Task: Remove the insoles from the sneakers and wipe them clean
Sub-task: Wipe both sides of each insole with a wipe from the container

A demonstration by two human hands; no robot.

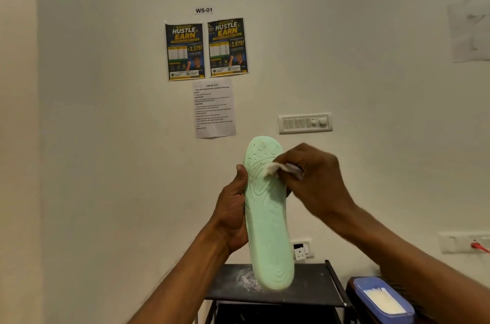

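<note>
1 insole (267, 217) hides left hand's (233, 217) fingers; wipe (273, 168) blurred.

Left hand (233, 213) grips the upright green insole (267, 217); right hand (315, 180) presses a white wipe (273, 168) on it.

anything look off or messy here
Yes. A whitish powdery smear marks the black shelf under the insole the left hand holds, like spilled residue. The wall socket behind it looks crooked. A few dark specks sit near the insole's toe, where the right hand rubs a wipe.
</note>
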